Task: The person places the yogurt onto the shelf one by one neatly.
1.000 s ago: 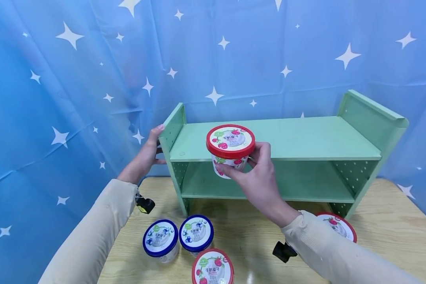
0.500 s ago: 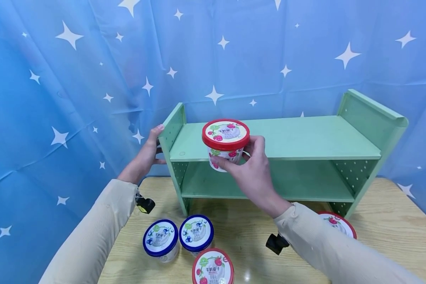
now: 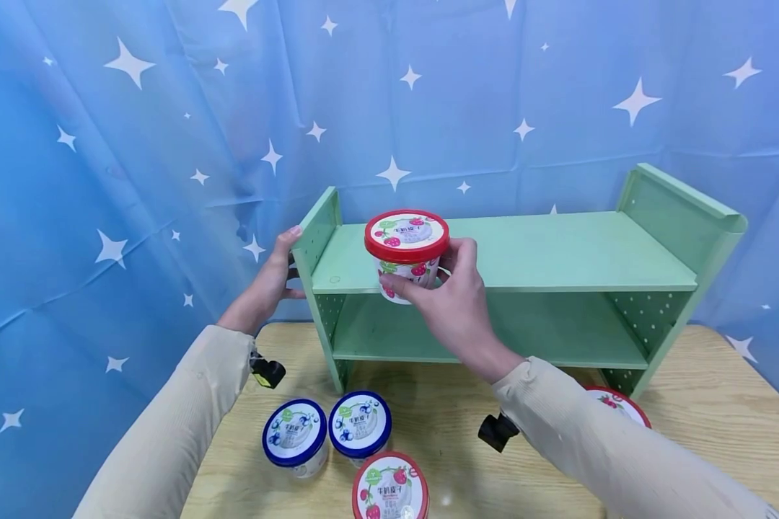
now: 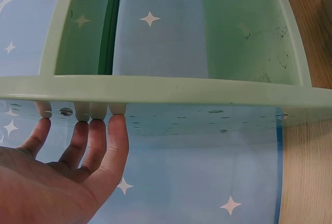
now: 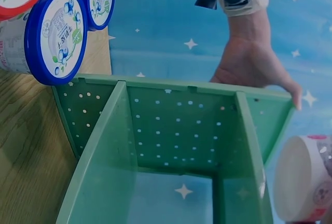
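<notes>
My right hand (image 3: 459, 310) grips a strawberry ice cream tub (image 3: 407, 238) with a red lid, thumb in front and fingers round the far side. The tub is upright in the head view, over the front edge of the green two-tier shelf (image 3: 571, 252). Whether its base touches the upper board, I cannot tell. In the right wrist view, part of the tub's pale base (image 5: 295, 182) shows at lower right. My left hand (image 3: 269, 277) rests on the shelf's left side panel; the left wrist view shows its fingertips (image 4: 118, 123) touching the outer face.
Two blueberry tubs with blue lids (image 3: 295, 434) (image 3: 360, 425) stand on the wooden table (image 3: 454, 432) before the shelf's left end. A second red-lidded tub (image 3: 389, 490) is in front of them. Another red-lidded tub (image 3: 623, 405) is partly behind my right sleeve. A starry blue curtain (image 3: 461, 108) hangs behind.
My right hand has carried the strawberry tub slightly up, forward and to the left, nearer the upper board. My left hand has stayed on the side panel.
</notes>
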Demonstrator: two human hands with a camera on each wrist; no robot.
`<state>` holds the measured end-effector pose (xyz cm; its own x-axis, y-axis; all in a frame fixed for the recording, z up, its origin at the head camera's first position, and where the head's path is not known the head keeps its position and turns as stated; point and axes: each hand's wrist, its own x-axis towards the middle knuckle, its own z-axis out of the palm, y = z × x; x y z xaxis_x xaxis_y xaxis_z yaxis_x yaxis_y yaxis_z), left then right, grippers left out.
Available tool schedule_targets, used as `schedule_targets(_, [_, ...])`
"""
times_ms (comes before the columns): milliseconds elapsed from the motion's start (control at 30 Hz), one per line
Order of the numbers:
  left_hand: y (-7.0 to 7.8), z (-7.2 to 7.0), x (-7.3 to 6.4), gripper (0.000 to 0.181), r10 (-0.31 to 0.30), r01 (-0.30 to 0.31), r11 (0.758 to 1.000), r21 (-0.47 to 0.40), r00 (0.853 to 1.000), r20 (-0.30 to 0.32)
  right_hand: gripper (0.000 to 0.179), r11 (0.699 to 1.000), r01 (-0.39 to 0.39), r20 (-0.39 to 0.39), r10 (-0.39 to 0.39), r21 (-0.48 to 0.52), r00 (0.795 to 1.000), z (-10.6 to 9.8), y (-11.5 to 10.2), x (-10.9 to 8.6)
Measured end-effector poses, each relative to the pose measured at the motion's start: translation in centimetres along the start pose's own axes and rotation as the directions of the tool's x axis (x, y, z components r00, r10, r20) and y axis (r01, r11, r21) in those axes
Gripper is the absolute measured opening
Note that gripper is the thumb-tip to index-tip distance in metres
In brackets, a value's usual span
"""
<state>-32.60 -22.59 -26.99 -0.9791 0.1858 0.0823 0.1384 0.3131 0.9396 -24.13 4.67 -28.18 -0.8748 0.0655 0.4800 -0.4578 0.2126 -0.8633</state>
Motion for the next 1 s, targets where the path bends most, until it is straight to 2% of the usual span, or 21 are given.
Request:
schedule_targets(233, [0.1,0.0,0.0,0.081,-0.013,0.013,1.0,0.004,1.0,-0.006,0.077,1.0,0.0,-0.016,0.0,-0.001,1.0,0.3,0.3,0.7])
schedule_targets(1000, [0.0,0.1,0.0,0.081,-0.006,0.006,1.0,-0.007,1.0,-0.018,0.078,0.999,-0.035,0.017,0.036,-0.037,0.999,2.0,0.3,1.7])
